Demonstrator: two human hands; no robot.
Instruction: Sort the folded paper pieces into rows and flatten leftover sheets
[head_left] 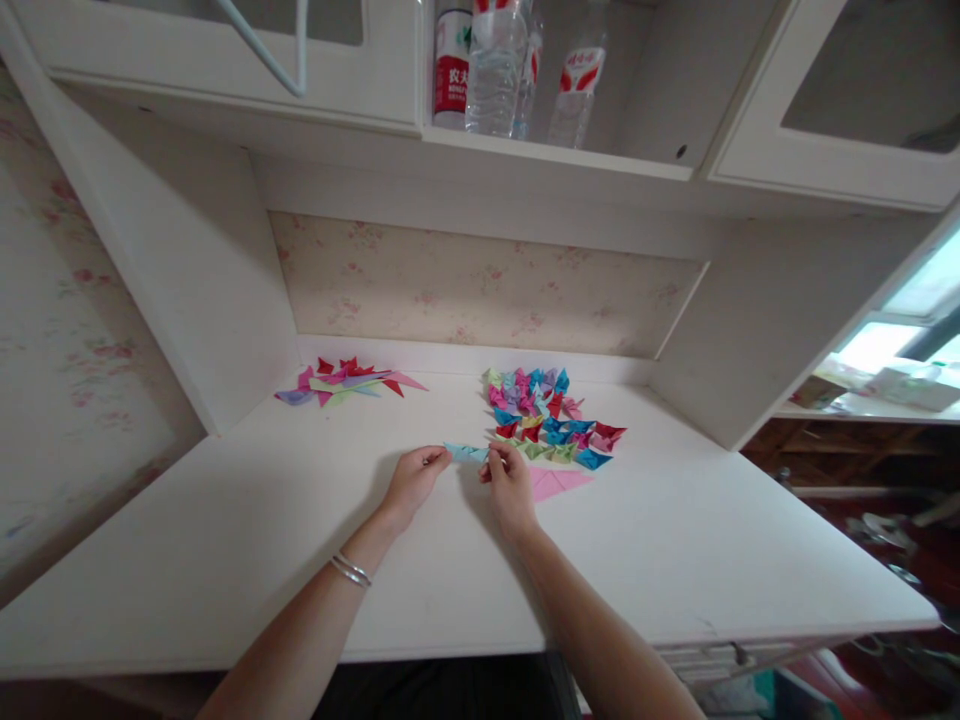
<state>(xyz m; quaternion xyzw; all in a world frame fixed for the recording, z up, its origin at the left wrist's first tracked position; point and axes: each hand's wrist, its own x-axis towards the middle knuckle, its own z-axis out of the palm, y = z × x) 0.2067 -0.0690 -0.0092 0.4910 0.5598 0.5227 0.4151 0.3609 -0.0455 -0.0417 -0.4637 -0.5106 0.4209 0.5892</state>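
While the light-blue folded paper (pixel 466 453) sits between the front and back edges of the desk (pixel 187 540), the left hand (pixel 414 483) and right hand (pixel 510 488) have fingers pinched on its opposite ends, probably the best hold: it should be light, flexible, easily crushed. Pink paper (pixel 559 485) lies beside the right hand; folded pieces (pixel 557 438) cluster toward the back edge.

The paper (pixel 466 453) is light blue and folded. It is long and thin, and goes sideways from the left hand (pixel 415 482) to the right hand (pixel 511 488), pinched at both ends.
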